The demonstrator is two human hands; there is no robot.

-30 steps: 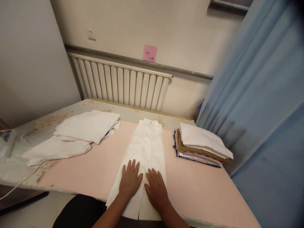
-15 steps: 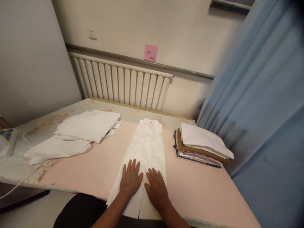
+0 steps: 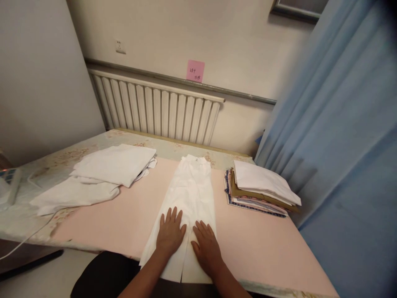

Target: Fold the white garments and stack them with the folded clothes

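White garment [image 3: 194, 188] lay flat at lower centre, presumably to stay smooth; the folded stack [image 3: 263, 182] sat centre-right, apparently leaving room. Left hand [image 3: 169, 234] and right hand [image 3: 207, 247] rested splayed on the garment, gripping nothing, seemingly steadying it.

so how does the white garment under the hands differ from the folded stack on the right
The white garment lies long and flat; the folded stack is shorter and much thicker. The white garment looks plain; the folded stack mixes white, brown and blue. The left hand and right hand rest on the white garment; neither touches the folded stack. Both overlap the pink cover.
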